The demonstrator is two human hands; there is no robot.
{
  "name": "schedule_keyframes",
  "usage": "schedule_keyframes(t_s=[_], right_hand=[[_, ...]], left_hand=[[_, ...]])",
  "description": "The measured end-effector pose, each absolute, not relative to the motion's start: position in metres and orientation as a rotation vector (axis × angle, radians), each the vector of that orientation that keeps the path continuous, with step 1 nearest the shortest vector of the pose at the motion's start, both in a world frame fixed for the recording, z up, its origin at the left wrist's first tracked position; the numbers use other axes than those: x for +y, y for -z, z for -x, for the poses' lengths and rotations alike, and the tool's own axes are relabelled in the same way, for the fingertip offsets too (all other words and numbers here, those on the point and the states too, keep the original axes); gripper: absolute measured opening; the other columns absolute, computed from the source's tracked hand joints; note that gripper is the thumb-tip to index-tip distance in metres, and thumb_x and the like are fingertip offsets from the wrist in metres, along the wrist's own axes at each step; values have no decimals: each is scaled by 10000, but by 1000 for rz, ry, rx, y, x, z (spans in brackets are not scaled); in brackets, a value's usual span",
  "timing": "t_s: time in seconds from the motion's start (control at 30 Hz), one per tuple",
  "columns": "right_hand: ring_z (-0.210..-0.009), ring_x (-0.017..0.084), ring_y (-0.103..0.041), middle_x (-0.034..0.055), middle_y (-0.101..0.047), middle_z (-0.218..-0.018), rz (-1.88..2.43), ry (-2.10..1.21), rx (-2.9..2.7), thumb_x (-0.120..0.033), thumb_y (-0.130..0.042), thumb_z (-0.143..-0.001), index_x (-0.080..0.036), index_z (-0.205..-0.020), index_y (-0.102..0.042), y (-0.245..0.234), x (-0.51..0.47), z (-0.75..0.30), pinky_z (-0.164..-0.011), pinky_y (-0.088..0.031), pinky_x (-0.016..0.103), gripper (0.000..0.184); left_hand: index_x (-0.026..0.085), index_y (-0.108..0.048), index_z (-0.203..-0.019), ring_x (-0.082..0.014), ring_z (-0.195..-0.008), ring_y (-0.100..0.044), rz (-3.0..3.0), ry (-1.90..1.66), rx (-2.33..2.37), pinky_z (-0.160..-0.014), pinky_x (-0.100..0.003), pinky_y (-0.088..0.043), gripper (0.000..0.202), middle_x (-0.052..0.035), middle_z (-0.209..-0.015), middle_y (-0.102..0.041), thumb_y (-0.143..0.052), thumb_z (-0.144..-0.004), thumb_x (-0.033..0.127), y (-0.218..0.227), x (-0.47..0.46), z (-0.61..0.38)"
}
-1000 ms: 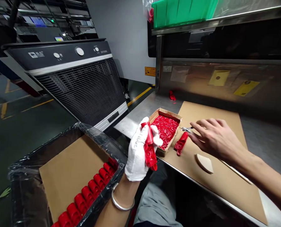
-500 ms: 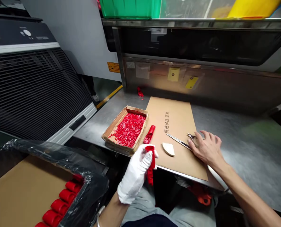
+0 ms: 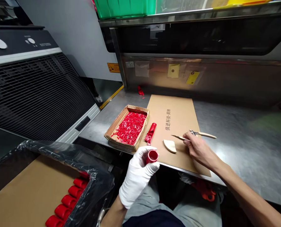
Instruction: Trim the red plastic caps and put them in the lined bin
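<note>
My left hand (image 3: 137, 175), in a white glove, is closed around a red plastic tube (image 3: 152, 156), its round open end turned up towards me. Bare, my right hand (image 3: 199, 149) grips a slim craft knife (image 3: 179, 137) above the cardboard sheet (image 3: 178, 105), its pointed blade aimed left. Right behind those fingers lies a pair of nippers (image 3: 205, 135) with pale handles. A cream quarter-round pad (image 3: 170, 146) rests on the sheet between my hands. Another red tubular part (image 3: 151, 133) with a cut-out side lies at the sheet's left edge.
A shallow cardboard tray (image 3: 117, 125) of small red scraps stands left of the sheet on the metal bench (image 3: 244, 142). At lower left, a plastic-lined box (image 3: 24, 186) holds a row of red parts (image 3: 69, 201). A metal shelf (image 3: 178, 15) crosses above.
My right hand has picked the craft knife up from the sheet and moved slightly left. My left hand has tipped the red tube so its open end faces me.
</note>
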State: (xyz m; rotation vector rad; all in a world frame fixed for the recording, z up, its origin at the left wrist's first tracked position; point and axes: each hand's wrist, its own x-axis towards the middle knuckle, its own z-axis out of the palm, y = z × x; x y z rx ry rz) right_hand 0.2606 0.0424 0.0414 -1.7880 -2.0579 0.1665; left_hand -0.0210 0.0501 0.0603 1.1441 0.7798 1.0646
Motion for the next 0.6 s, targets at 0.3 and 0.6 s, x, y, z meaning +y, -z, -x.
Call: schedule_keyframes(t_s=[0.3,0.6], right_hand=[[-593,118,-536,-5,-600,-812,1505,-32,-2115,-197,-515,-989,-238,-1273,-547,-99,-26,-206,-547,-369,259,289],[-518,112,-465,-22,-542,-722,1514,279,-2142,-222,-514,-991,-199,-1229,-616,-97,-23,-194,-482,-272,289,260]], left_hand=[[244,-722,-1021,-186,-879,-602,-1426,-1093,866,-834,-288,-457,221,-33,-974,-681,-774,-806,262,-54,49,18],[246,-722,-1019,-223,-908,-631,-1521,-1063,851,-863,-323,-465,156,-58,-986,-694,-692,-866,258,-55,46,15]])
